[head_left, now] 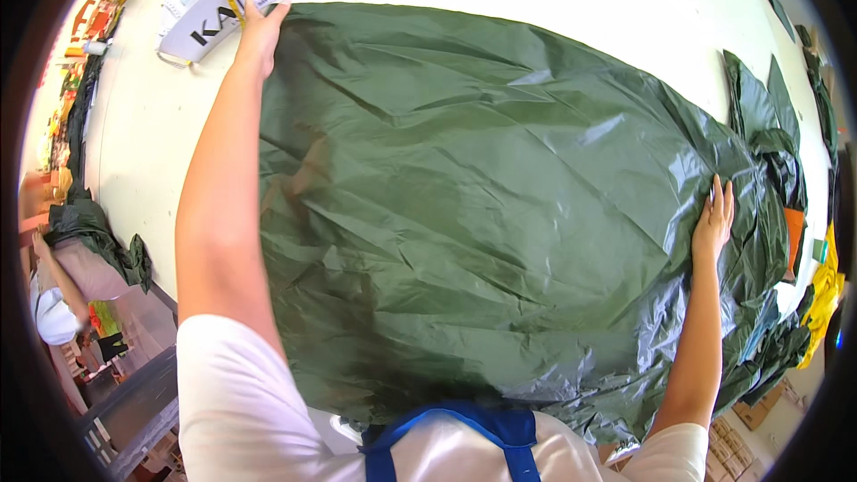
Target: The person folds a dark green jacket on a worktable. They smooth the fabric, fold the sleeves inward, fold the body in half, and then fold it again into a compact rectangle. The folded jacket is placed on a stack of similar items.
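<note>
Hands (261,31) flat on green sheet (482,214)

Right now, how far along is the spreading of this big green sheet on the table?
Mostly done: the dark green sheet already lies open across the white table. In hand: the left hand presses its far left corner and the right hand its right edge, both flat. Left: creases across the middle, and the right edge lies bunched among more green fabric.
</note>
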